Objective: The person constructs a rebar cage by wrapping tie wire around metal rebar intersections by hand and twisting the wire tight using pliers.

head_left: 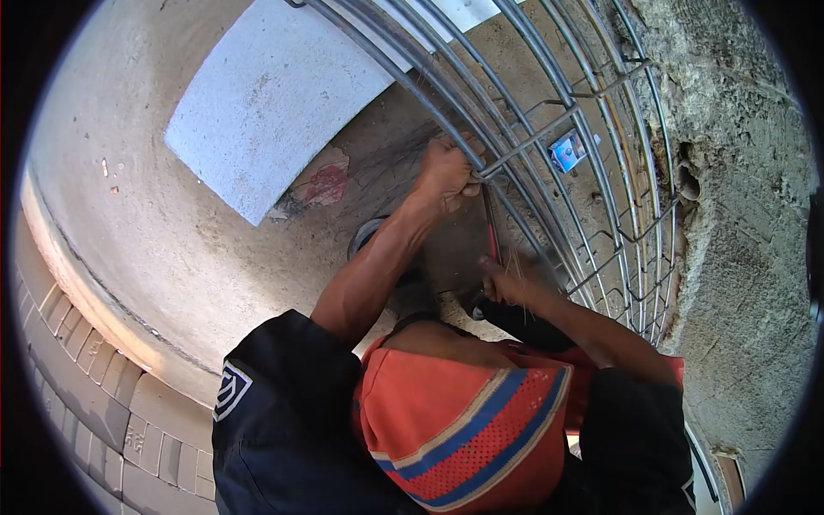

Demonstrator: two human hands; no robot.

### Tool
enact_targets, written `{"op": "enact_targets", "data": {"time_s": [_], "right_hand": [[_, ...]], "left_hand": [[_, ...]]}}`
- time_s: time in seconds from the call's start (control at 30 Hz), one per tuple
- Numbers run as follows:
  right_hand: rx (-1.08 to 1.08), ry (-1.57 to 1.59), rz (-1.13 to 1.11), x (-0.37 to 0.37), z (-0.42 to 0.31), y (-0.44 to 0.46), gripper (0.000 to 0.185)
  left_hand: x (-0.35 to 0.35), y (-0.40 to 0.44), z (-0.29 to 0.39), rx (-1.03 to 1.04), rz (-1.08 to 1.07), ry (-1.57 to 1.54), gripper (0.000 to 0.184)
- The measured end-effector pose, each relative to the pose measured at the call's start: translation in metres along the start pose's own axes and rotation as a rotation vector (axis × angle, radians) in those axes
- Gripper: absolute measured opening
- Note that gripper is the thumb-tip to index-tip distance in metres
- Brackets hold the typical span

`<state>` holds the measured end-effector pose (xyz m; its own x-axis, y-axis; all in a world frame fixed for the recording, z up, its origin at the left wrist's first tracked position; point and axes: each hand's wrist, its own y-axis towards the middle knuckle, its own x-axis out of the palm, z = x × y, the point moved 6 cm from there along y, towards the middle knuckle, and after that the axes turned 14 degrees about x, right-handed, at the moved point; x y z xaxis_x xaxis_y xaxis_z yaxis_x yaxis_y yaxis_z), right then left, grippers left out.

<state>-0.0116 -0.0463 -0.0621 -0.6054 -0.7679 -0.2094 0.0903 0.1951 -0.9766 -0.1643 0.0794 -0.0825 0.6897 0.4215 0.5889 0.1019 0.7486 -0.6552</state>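
Fingers of left hand (446,176) curl at metal lattice (530,142), near a joint; right hand (512,280) fingers close round slim red tool (492,244), just below. Likely working that joint; next move calls for steady bars, controlled tool.

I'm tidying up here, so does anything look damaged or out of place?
The rough concrete has a dark hole beside the metal bars, so it looks damaged. A small blue packet, seen between the bars, looks like stray litter.
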Motion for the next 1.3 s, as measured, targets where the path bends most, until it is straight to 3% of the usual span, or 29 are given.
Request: {"op": "enact_targets", "data": {"time_s": [0.03,0.1,0.17,0.23,0.3,0.4,0.5,0.53,0.6,0.8,1.07,1.3], "right_hand": [[0.203,0.075,-0.303,-0.006,-0.025,-0.052,0.029],[0.213,-0.268,-0.422,-0.031,-0.031,-0.095,0.030],[-0.010,-0.565,-0.422,-0.062,-0.004,-0.122,0.030],[0.196,-0.627,-0.585,-0.096,-0.022,-0.175,0.030],[0.017,-0.670,-0.601,-0.121,-0.011,-0.207,0.034],[0.237,-0.514,-0.421,-0.151,-0.035,-0.240,0.036],[0.036,-0.396,0.055,-0.164,-0.060,-0.243,0.044],[-0.070,-0.553,0.297,-0.167,-0.073,-0.243,0.056],[-0.242,-0.580,0.666,-0.170,-0.100,-0.242,0.056],[-0.400,-0.716,0.869,-0.184,-0.100,-0.222,0.051],[-0.640,-0.604,0.604,-0.191,-0.099,-0.203,0.050],[-0.495,-0.495,0.309,-0.185,-0.104,-0.161,0.060]], "left_hand": [[0.002,0.000,0.002,0.005,-0.007,-0.016,0.011],[0.002,0.000,0.000,-0.021,-0.011,-0.029,0.008],[0.003,0.001,0.001,-0.033,-0.005,-0.016,0.007],[0.003,-0.003,0.003,-0.039,0.031,0.013,0.007],[0.001,-0.001,0.001,-0.029,0.002,0.024,0.008],[0.001,0.001,0.000,-0.006,-0.019,-0.001,0.009],[0.000,0.002,-0.002,0.002,-0.018,-0.052,0.012],[0.000,0.003,-0.003,-0.001,-0.026,-0.065,0.013],[-0.002,0.005,-0.005,0.013,-0.034,-0.051,0.014],[0.000,0.005,-0.004,0.039,-0.007,-0.066,0.016],[0.001,0.005,-0.001,0.099,-0.036,0.026,0.015],[0.001,-0.007,0.016,0.046,0.023,0.125,0.016]]}}
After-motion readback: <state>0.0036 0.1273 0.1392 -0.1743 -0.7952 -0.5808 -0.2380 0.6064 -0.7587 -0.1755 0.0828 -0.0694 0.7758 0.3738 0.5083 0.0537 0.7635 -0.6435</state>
